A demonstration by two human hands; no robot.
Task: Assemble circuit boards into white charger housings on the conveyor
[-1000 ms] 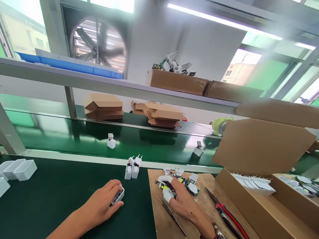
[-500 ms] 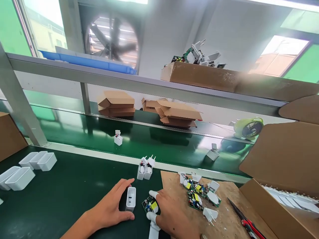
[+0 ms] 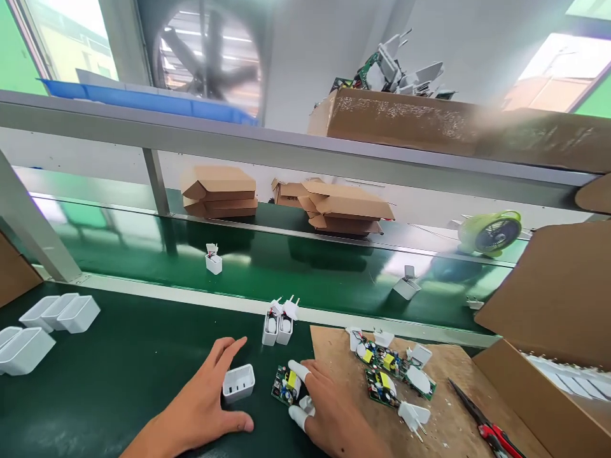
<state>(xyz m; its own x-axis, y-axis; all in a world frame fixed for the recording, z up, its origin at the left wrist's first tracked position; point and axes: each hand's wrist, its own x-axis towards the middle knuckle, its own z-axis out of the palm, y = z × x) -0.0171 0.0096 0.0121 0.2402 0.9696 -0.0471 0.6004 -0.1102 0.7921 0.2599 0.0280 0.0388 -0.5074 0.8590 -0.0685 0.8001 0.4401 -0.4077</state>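
My left hand [image 3: 203, 401] is open, with thumb and fingers spread around a small white plastic charger case [image 3: 238, 384]. The case lies on the dark green bench, and slots show inside it. To the right, my right hand [image 3: 329, 407], wearing white finger cots on thumb and forefinger, grips a green circuit board [image 3: 285, 385] with a yellow transformer. A white part near the board is partly hidden by that hand. Beyond both hands stand two white cases [image 3: 277, 327] with boards and plugs sticking out of their tops.
Several circuit boards with plugs [image 3: 396, 366] lie on a cardboard sheet [image 3: 334, 356], beside red-handled pliers [image 3: 484, 420]. An open carton [image 3: 539, 407] stands at right. Empty white cases [image 3: 79, 313] sit at left. A green conveyor belt [image 3: 305, 270] runs behind, under a metal shelf [image 3: 286, 143].
The white case has turned from lengthwise to crosswise and shifted left, and my left hand's fingers have spread. My right hand has turned the circuit board slightly. The view has shifted.
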